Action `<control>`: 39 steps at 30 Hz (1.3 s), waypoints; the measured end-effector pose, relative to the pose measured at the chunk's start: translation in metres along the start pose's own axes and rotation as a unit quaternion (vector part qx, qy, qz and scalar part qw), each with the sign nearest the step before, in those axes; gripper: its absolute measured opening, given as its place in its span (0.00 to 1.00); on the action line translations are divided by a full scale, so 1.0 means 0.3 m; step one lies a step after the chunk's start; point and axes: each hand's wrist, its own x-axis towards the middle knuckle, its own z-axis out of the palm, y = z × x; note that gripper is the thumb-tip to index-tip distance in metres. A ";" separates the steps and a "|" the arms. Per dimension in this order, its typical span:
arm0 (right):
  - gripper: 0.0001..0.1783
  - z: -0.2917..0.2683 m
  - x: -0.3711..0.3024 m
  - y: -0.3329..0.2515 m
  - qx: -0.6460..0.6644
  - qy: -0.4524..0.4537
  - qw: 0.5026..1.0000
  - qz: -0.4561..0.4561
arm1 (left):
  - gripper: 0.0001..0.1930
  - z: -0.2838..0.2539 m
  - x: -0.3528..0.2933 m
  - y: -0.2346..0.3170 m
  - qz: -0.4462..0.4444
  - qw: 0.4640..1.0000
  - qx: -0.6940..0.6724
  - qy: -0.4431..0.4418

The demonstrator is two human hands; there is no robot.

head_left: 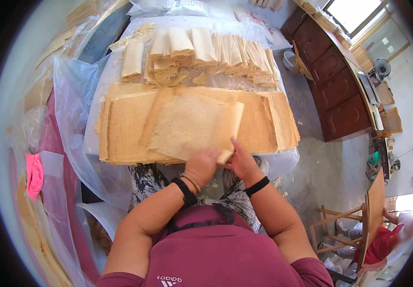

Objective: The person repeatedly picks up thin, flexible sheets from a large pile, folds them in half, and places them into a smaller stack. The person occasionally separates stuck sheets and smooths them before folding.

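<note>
A thin tan sheet (185, 124), which looks like dried bean curd skin, lies over a broad stack of similar sheets (120, 129). Its right edge is turned over into a narrow roll (235, 119). My right hand (244, 163) is closed on the near end of that roll, thumb and fingers around it. Just beside it, my left hand (201, 163) is closed on the sheet's near edge, its fingertips slightly blurred. Folded sheets (204, 48) stand packed in a row beyond the stack.
Clear plastic (84, 91) drapes down left of the plastic-covered table (135, 33). A pink cloth (34, 175) hangs farther left. White sacks (190, 8) sit at the back. Dark red cabinets (333, 79) line the right. At lower right, another person (381, 246) is beside a wooden board (374, 210).
</note>
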 end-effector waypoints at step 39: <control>0.12 -0.238 -0.046 -0.078 -0.389 -0.027 0.888 -0.243 | 0.19 -0.379 0.039 -0.275 0.040 0.985 -0.045 -0.161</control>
